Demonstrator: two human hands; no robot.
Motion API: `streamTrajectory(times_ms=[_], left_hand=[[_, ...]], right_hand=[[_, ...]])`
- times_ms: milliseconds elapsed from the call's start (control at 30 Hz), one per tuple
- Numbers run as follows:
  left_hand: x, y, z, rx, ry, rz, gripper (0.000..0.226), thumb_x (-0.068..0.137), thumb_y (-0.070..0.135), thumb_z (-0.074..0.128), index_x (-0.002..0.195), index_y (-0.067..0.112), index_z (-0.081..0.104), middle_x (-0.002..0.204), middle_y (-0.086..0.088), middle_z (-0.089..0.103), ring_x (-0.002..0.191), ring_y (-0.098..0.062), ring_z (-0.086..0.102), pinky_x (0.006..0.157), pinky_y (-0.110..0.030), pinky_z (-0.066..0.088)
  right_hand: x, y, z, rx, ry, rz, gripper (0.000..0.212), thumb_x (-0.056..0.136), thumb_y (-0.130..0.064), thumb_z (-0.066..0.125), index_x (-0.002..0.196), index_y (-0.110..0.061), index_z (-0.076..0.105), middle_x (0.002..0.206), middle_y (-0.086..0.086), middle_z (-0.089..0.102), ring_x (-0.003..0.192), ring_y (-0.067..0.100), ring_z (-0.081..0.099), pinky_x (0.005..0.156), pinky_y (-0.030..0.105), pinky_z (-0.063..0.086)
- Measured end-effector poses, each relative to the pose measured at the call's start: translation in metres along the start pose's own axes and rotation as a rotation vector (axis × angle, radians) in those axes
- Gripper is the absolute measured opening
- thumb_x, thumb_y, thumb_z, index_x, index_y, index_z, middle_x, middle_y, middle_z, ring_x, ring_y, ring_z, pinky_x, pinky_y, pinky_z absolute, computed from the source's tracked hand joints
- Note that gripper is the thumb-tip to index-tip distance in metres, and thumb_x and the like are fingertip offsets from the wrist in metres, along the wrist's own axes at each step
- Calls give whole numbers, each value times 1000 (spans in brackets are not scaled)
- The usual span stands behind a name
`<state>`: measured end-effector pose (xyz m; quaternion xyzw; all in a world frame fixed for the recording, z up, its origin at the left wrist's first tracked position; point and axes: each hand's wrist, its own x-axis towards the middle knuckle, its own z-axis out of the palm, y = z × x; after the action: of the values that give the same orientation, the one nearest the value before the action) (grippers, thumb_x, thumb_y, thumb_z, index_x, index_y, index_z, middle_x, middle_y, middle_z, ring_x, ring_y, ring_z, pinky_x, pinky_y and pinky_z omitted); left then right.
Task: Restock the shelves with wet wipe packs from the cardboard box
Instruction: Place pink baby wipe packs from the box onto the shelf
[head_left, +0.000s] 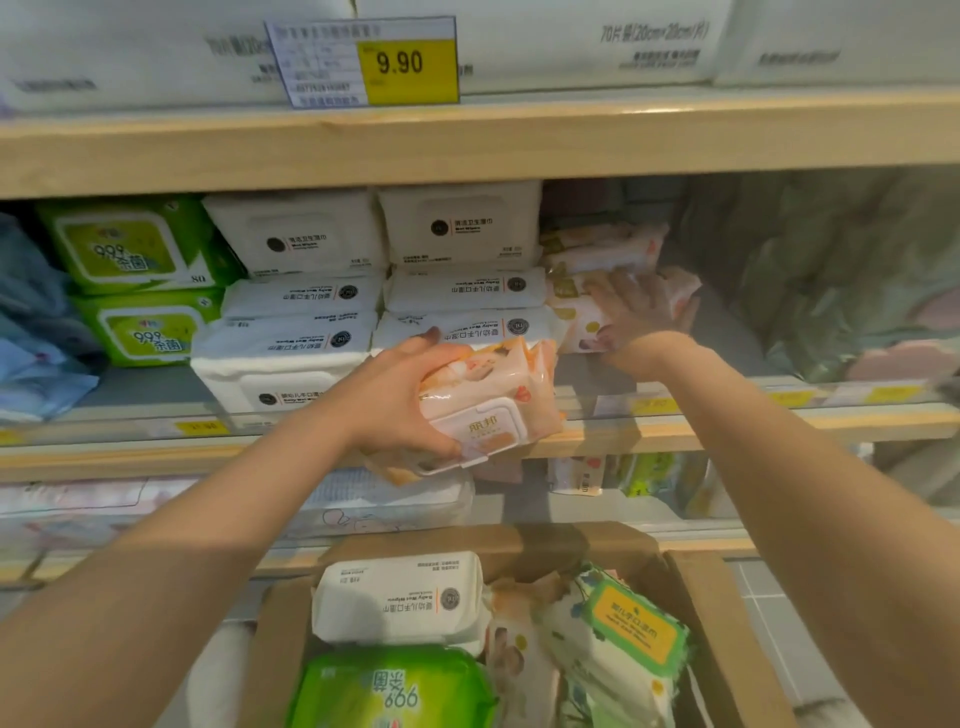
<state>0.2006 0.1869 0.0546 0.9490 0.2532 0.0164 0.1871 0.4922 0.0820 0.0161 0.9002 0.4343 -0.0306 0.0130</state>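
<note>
Wet wipe pack (488, 405) with the peach and white wrapper is in your left hand (400, 400): your fingers are curled over its far edge and your thumb goes under its near edge, so you hold it firmly. You hold it tilted, with the white flip lid turned toward you, just in front of the wooden edge of the middle shelf (727, 426).

Your right hand (639, 312) is farther in, on the middle shelf. Its fingers are straight and spread, and they press flat on a small stack of peach packs (597, 249) of the same kind, which lies at the right of the white packs. It does not grasp anything.

To the left of your hands, two stacks of white packs (457, 291) with a black round logo fill the centre of this shelf. Further left stand two green packs (135, 280), one on the other, and at the far left some blue packs, which are blurred.

Above, on the upper shelf, a yellow price tag (410, 62) shows 9.90, in front of large white packages.

Near you, below your arms, the cardboard box (727, 623) stands open. Inside it lie a white pack (400, 597), a green pack (395, 691) nearest to you, and at the right several patterned packs, one with a yellow label (631, 626).
</note>
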Motion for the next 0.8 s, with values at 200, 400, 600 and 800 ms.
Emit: streamTrajectory(times_ms=[200, 400, 600, 800], left_hand=[[-10, 14, 2, -49, -1, -40, 107, 42, 60, 76, 138, 50, 30, 158, 5, 13, 139, -18, 28, 109, -41, 31], [-35, 56, 13, -32, -33, 110, 103, 47, 57, 78, 139, 42, 35, 142, 14, 39, 128, -12, 39, 103, -35, 37], [-61, 85, 22, -115, -71, 113, 103, 44, 61, 81, 135, 46, 33, 128, 17, 48, 117, -11, 46, 88, -30, 41], [-88, 83, 30, -575, 265, -48, 109, 40, 61, 85, 136, 36, 39, 132, 12, 47, 116, -10, 48, 97, -32, 43]], right_hand=[[-108, -20, -18, 760, 13, -246, 69, 88, -30, 61, 146, -18, 27, 153, 2, 27, 142, 19, 20, 114, 39, 22], [-178, -27, -25, 1068, -169, -347, 113, 61, -22, 89, 148, -34, 18, 139, -11, 48, 122, 3, 50, 102, 27, 42], [-213, -8, -21, 1136, -154, -284, 50, 56, -17, 91, 97, -12, 63, 85, 2, 70, 80, 18, 67, 71, 33, 53], [-237, 21, -36, 1298, -60, -219, 40, 64, -8, 85, 99, -8, 67, 95, 3, 71, 93, 19, 67, 74, 25, 53]])
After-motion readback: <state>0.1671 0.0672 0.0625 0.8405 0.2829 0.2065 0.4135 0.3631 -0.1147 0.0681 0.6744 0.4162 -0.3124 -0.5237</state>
